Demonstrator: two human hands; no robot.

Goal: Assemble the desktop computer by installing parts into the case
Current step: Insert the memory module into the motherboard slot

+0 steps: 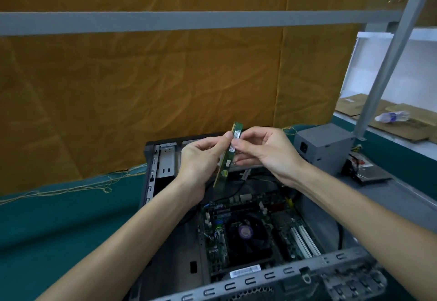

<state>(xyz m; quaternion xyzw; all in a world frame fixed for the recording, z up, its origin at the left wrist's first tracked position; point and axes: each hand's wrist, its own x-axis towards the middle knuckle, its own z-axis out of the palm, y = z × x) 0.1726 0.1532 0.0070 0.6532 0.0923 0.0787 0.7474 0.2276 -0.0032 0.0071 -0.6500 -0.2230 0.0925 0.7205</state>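
Head view: a person's left hand [201, 158] and right hand [264, 151] pinch a green RAM stick [228, 156] between thumbs and fingers, holding it edge-on above the open computer case [151, 173], seemingly to check its orientation before seating. Below, at six o'clock from the stick, lies the motherboard [281, 225] with its CPU fan [246, 232]; the memory slots look to run just above the fan. At three o'clock, a grey power supply [324, 149] waits on the surface [71, 225], not yet installed.
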